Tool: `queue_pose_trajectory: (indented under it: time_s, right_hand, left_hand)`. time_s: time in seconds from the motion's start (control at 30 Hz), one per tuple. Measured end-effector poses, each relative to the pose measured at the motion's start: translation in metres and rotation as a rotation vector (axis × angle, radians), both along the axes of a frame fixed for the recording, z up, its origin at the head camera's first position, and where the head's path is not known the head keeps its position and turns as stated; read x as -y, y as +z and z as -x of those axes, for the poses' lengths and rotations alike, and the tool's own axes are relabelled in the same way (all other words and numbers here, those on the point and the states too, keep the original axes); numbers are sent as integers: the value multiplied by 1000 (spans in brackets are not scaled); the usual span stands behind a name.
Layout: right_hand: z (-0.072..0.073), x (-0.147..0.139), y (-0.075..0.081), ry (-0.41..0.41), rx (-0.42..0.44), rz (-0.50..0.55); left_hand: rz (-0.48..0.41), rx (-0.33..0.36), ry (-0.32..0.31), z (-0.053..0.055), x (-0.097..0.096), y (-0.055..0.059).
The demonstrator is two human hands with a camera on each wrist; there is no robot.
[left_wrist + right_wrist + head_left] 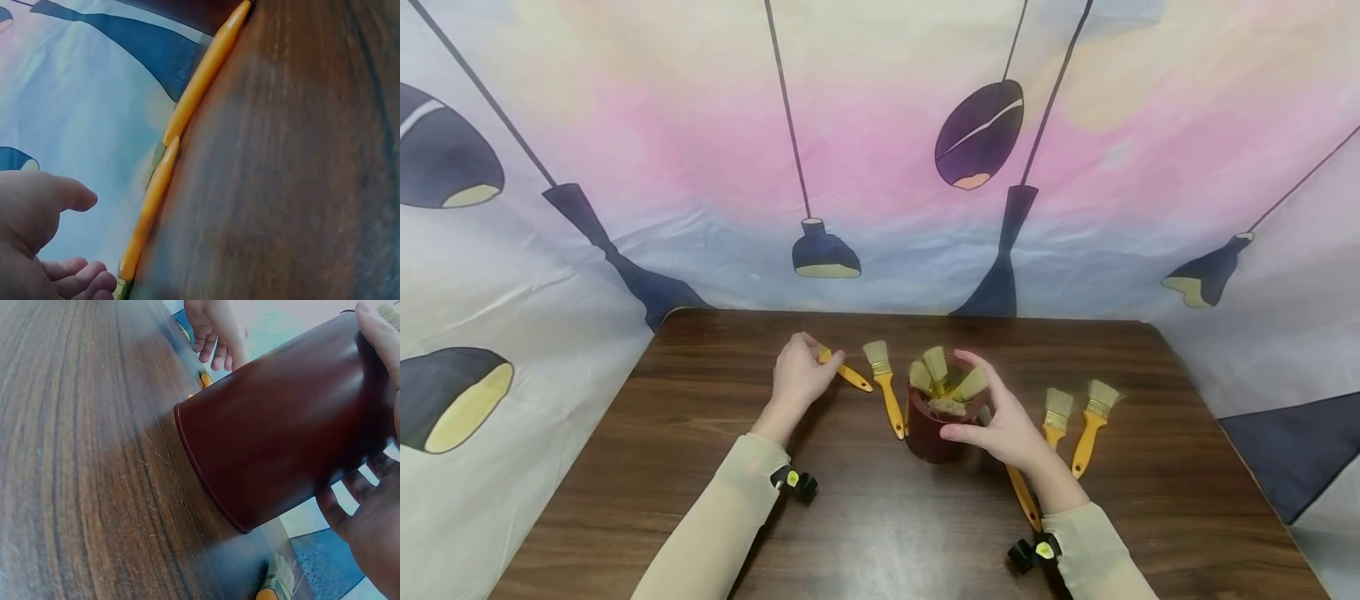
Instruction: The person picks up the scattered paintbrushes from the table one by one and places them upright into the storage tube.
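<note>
My left hand (801, 371) is over the bristle end of a yellow-handled paintbrush (853, 379) at the left of the table. Its thumb stands apart from the loosely bent fingers in the left wrist view, with the fingertips close beside that brush (150, 212). A second paintbrush (891, 404) lies between this hand and a dark red-brown cylindrical holder (932, 446). Several brushes stand in the holder, bristles up. With thumb and fingers spread around its upper part, my right hand (1011, 429) grips the holder, whose base (212, 481) is at the tabletop.
Right of the holder lie two paintbrushes, one nearer (1057, 412) and one farther right (1088, 433). Another yellow handle (1024, 498) shows under the right wrist. The wooden table (880, 533) ends at a printed cloth backdrop (895, 167).
</note>
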State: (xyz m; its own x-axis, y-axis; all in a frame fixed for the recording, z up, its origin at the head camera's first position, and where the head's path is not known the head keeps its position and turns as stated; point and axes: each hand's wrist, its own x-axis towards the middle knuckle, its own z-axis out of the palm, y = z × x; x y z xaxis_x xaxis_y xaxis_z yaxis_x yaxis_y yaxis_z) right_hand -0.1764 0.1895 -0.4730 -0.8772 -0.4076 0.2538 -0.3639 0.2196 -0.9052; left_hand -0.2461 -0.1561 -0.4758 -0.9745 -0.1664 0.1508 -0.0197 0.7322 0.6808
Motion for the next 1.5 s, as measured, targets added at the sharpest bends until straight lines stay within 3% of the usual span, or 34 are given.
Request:
queue_pose_trajectory:
  time_s: [0.4, 0.63, 0.73, 0.87, 1.03, 1.4, 1.5]
  right_hand:
    - [0, 2, 0, -9, -6, -16]
    - [0, 2, -2, -1, -19, -21]
    - [1, 2, -2, -1, -19, -19]
    - [0, 2, 0, -8, -12, -22]
    - [-1, 1, 1, -14, -6, -28]
    - [-1, 0, 0, -15, -22, -22]
    - [-2, 0, 1, -13, -22, -23]
  left_hand:
    - [114, -10, 60, 5, 1, -15]
    - [131, 61, 62, -1, 3, -14]
    - [138, 110, 26, -1, 8, -12]
    - [144, 167, -81, -1, 16, -12]
    - [137, 166, -184, -5, 24, -12]
    - [251, 39, -202, -11, 18, -14]
    - [238, 42, -192, -11, 19, -15]
